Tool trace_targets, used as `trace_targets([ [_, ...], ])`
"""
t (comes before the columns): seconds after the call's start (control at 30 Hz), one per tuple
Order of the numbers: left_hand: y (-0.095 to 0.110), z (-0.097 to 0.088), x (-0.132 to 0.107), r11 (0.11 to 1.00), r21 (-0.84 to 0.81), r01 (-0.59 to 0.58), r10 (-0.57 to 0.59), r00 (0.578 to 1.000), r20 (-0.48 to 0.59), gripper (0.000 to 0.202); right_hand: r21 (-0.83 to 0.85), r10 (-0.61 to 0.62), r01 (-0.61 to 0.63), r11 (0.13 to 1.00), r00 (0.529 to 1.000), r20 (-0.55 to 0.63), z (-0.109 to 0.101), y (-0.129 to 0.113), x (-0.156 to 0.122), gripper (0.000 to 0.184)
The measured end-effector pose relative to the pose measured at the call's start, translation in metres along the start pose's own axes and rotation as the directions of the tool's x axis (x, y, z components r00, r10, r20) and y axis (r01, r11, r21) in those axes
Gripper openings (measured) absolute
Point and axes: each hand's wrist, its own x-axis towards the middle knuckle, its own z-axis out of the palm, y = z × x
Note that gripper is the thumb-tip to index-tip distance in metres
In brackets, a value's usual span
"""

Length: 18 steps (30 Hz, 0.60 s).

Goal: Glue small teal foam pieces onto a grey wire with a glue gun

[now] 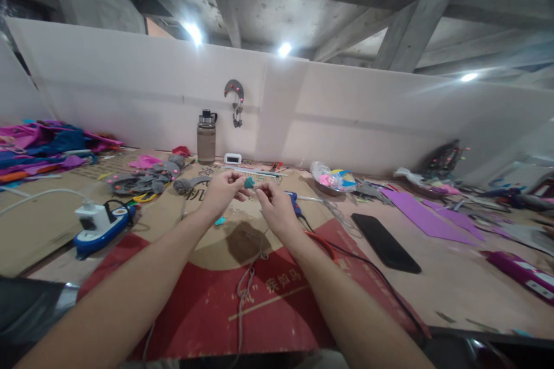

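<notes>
Teal piece [249,183] is pinched in the left hand [223,189], right hand [277,207] fingertips closed right beside it over the tabletop [433,291], grey cord [246,282] dangling loose, so I'd say barely midway.

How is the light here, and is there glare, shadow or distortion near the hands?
Head view: ceiling lamps flare white; left hand and right hand cast a soft shadow on the cardboard; the wide lens bows the white partition and stretches the forearms; the teal piece between them looks slightly soft.
</notes>
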Motion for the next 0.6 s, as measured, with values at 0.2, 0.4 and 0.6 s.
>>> trace_targets([
  [0.2, -0.004, -0.005, 0.005, 0.996, -0.086, -0.002, -0.002, 0.999, -0.047, 0.023, -0.004, -0.086, 0.087, 0.996, 0.989, 0.117, -0.004, -0.003, 0.0, 0.024],
  [0.4, -0.004, -0.013, 0.011, 0.975, -0.223, -0.004, -0.022, 0.993, -0.114, 0.019, -0.074, -0.294, 0.359, 0.93, 0.852, 0.433, -0.008, -0.014, -0.003, 0.024],
  [0.6, 0.003, -0.016, 0.011, 0.921, -0.389, 0.012, -0.069, 0.989, -0.132, 0.012, -0.453, 0.034, -0.019, 0.891, 0.999, 0.024, -0.039, 0.014, 0.015, 0.036],
])
